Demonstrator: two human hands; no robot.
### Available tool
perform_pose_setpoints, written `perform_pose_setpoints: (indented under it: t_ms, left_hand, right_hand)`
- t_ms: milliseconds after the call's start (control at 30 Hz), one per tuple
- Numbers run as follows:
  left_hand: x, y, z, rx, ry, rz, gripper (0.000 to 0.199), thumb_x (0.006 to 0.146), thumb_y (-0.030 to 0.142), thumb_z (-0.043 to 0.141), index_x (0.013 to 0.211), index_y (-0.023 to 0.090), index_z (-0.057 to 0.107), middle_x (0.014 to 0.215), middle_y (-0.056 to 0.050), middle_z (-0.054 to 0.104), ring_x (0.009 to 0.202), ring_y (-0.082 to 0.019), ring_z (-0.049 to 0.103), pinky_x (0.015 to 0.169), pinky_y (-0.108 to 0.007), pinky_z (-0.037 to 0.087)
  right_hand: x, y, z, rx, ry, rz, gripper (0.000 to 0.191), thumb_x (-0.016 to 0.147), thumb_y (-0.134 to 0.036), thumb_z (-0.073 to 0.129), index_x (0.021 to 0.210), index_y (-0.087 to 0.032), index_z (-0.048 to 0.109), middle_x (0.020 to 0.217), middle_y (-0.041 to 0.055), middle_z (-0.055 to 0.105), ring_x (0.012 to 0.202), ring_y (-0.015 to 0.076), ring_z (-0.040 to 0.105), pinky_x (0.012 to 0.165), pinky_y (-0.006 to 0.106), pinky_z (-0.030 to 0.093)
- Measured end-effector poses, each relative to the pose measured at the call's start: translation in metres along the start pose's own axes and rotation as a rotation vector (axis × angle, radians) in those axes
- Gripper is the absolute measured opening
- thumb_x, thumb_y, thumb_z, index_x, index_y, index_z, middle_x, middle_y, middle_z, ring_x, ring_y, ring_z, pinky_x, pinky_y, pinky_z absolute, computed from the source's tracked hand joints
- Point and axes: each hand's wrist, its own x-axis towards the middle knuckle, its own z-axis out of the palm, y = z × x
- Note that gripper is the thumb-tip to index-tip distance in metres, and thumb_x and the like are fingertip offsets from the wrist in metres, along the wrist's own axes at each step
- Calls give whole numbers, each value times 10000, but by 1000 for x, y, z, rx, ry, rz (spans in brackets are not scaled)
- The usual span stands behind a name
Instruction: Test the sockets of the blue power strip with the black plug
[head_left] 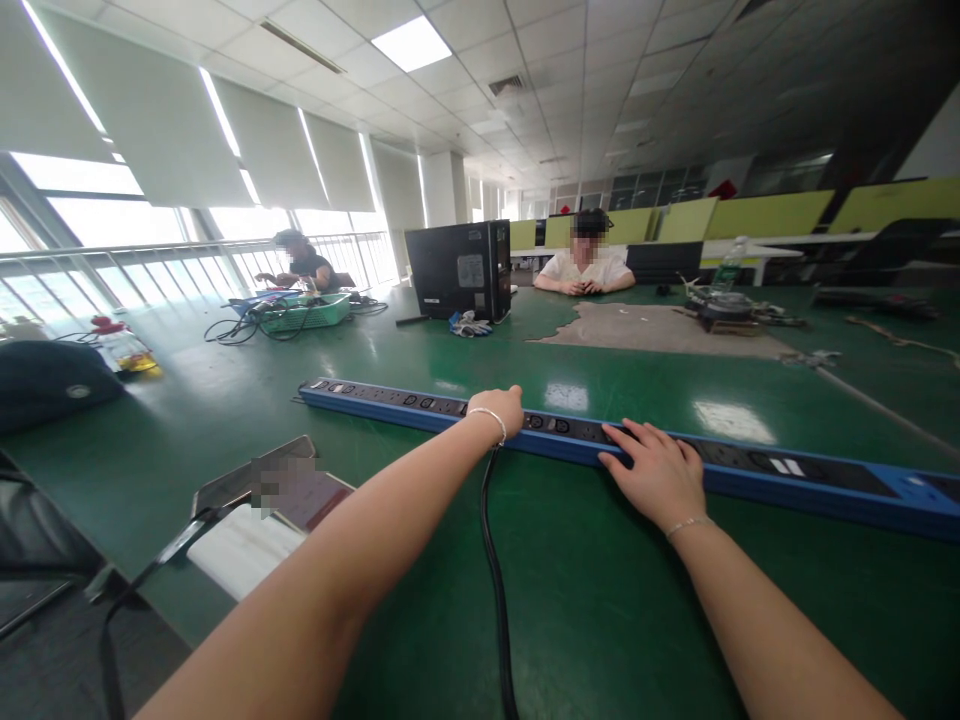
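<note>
Left hand (496, 412) is closed around the upper end of a black cable (495, 570), its tip hidden, at the blue power strip (571, 430); right hand (660, 470) rests open, fingers spread, on the socket face. Power strip lies lengthwise across the tabletop (585, 590), one end toward the left edge. Black computer case (456, 275) stands nearer the far edge.

On the green bench (405, 610) we see a black case (450, 275) standing far off near the middle, gloves (471, 324) at its foot, a green basket (304, 316) to its left. Farther left we spot a red-capped bottle (126, 350); a person in white (559, 268) sits beyond.
</note>
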Motion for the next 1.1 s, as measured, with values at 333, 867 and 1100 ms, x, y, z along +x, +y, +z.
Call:
perform_pose_setpoints:
  t_ms: [333, 867, 1100]
  left_hand:
    - [-4, 0, -6, -50, 86, -43, 291, 851, 305, 349, 1055, 177, 511, 984, -148, 665, 935, -255, 621, 754, -366, 462]
    - [-6, -109, -51, -180, 153, -242, 317, 841, 434, 406, 933, 175, 563, 741, -41, 671, 569, -154, 614, 603, -259, 453]
    - [-1, -136, -22, -81, 120, -257, 245, 816, 405, 471, 940, 218, 568, 859, -41, 684, 722, -161, 629, 674, -242, 450]
  right_hand:
    - [0, 1, 2, 0, 25, -7, 413, 830, -486, 392, 1182, -353, 564, 1279, -2, 523, 1201, 228, 392, 956, 443, 260]
    - [0, 0, 1, 23, 23, 14, 406, 823, -471, 412, 1175, -349, 572, 1282, 0, 519, 1197, 237, 388, 957, 445, 249]
    - [0, 0, 3, 38, 36, 11, 404, 822, -476, 411, 1165, -344, 579, 1276, 3, 526, 1199, 229, 387, 954, 437, 243]
